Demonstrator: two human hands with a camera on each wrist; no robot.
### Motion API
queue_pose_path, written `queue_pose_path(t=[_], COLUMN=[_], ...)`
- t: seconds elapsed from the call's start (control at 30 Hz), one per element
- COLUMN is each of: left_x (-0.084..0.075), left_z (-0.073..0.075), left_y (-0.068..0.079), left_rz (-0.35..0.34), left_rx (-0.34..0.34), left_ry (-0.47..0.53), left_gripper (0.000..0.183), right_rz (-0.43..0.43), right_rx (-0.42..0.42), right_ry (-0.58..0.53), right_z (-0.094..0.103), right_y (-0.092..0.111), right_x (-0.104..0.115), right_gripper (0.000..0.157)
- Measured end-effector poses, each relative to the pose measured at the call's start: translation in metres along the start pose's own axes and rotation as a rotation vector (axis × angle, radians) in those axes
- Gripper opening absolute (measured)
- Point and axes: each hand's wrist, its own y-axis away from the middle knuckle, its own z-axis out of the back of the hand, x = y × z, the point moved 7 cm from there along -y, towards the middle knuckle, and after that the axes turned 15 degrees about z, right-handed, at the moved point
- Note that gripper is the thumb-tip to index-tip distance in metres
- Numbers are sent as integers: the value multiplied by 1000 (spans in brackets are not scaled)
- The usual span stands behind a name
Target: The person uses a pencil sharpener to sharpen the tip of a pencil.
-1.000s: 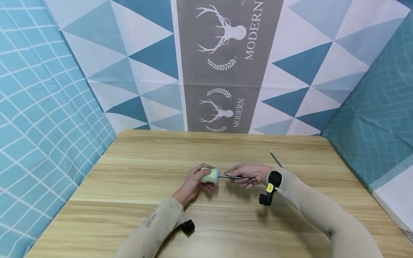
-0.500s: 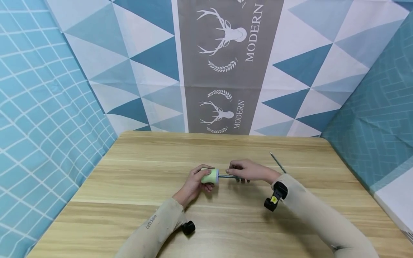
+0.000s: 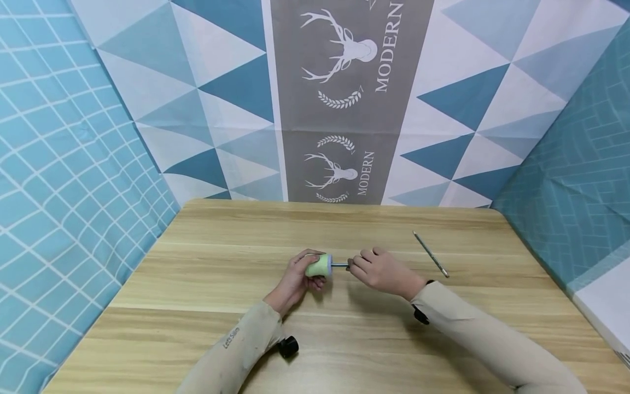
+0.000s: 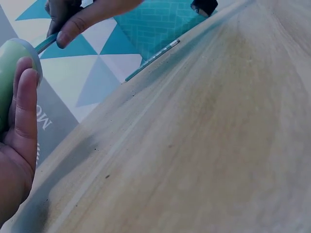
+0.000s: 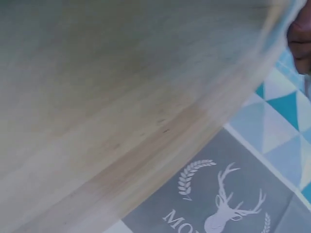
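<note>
My left hand (image 3: 293,282) grips a light green pencil sharpener (image 3: 319,265) with a pale lavender end, held on its side above the table. Out of that end, toward the right, sticks a dark pencil (image 3: 339,265). The fingers of my right hand (image 3: 381,272) pinch the pencil's outer part and cover its far end. In the left wrist view, the sharpener (image 4: 8,68) shows at the left edge, the pencil (image 4: 46,44) running from it to the right hand (image 4: 92,19). Only a sliver of a hand (image 5: 301,39) appears in the right wrist view.
A second pencil (image 3: 430,253) lies slanted on the wooden table (image 3: 236,230), right of and beyond the right hand. Patterned cloth (image 3: 236,109) hangs behind the table. A white surface (image 3: 602,306) borders it at the right.
The right hand loosens on the pencil, then pinches it again, now turned with its back upward. The right forearm shifts, uncovering the whole pencil on the table. The left hand stays nearly still.
</note>
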Motion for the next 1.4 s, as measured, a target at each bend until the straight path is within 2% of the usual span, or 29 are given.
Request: queue_pose_path(t=[0.13, 0.27, 0.4, 0.47, 0.57, 0.73, 0.9, 1.1, 1.17, 1.23, 1.4], left_x=[1, 3, 5, 5, 4, 3, 4, 5, 6, 5, 5], left_z=[0, -2, -1, -1, 0, -1, -3, -3, -3, -3, -3], left_y=[-1, -2, -3, -4, -3, -1, 1, 2, 2, 1, 0], left_rz=[10, 29, 42, 45, 52, 66, 74, 65, 60, 55, 48], left_rx=[-5, 8, 5, -1, -7, -7, 8, 21, 22, 24, 28], left_ry=[2, -10, -19, -19, -23, -39, -37, -27, -30, -32, -53], left_gripper=[15, 14, 14, 14, 15, 18, 19, 16, 15, 15, 17], right_rz=[42, 47, 19, -28, -154, -435, -675, -954, -1002, -1015, -1000], right_rx=[3, 31, 37, 38, 39, 41, 99, 167, 182, 184, 208], right_ry=[31, 8, -126, -249, -509, -1009, -1325, -1764, -1847, -1885, -1884], right_z=[-5, -9, -14, -16, -21, -30, -42, -57, -59, -61, -62], right_y=[2, 4, 3, 2, 2, 4, 11, 24, 27, 27, 27], right_x=[5, 8, 7, 3, -5, -18, -22, -13, -10, -10, -11], right_gripper=[35, 38, 38, 29, 20, 26, 29, 37, 41, 43, 41])
